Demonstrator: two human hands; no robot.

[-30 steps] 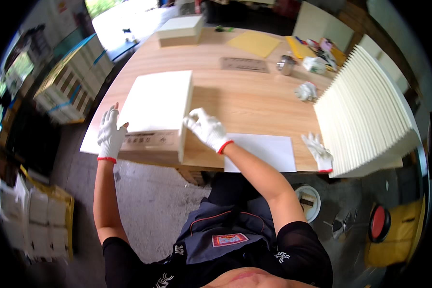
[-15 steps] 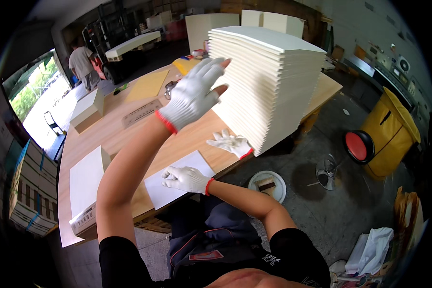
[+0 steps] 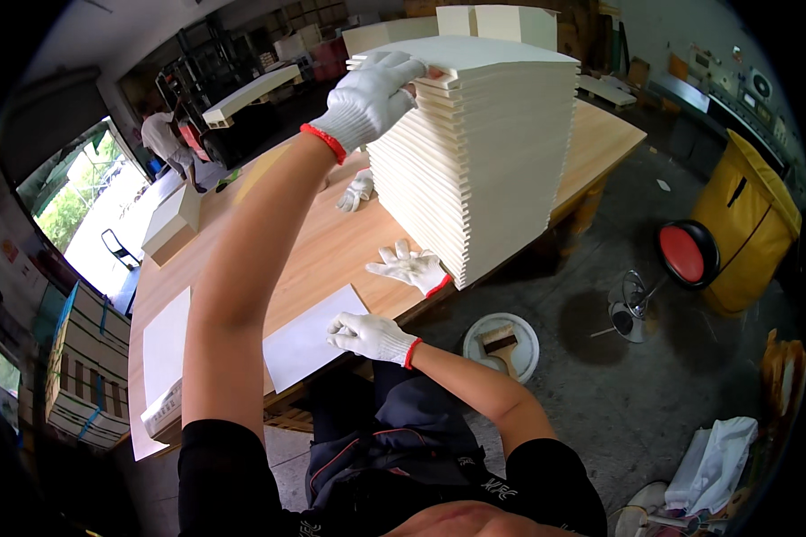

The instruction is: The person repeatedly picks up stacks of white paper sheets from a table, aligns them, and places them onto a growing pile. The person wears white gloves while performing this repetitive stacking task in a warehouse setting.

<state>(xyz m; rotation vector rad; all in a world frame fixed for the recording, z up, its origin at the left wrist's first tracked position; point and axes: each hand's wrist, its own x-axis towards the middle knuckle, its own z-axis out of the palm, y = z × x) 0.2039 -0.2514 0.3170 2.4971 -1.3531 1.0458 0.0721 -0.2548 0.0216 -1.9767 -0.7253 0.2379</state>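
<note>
Wood table [image 3: 318,255] on my remote cam bears tall board stack [image 3: 510,161] toward R, L hand [image 3: 378,97] w/ fingers bent at its top corner, grip unclear, R hand [image 3: 372,338] half-curled, empty, nr white sheet [image 3: 304,345].

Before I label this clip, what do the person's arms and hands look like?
Left hand and right hand wear white knitted gloves with red hems; the left leaves fingers partly bare. Forearms are uncovered below short black sleeves; pale lettering shows near the right one.
</note>
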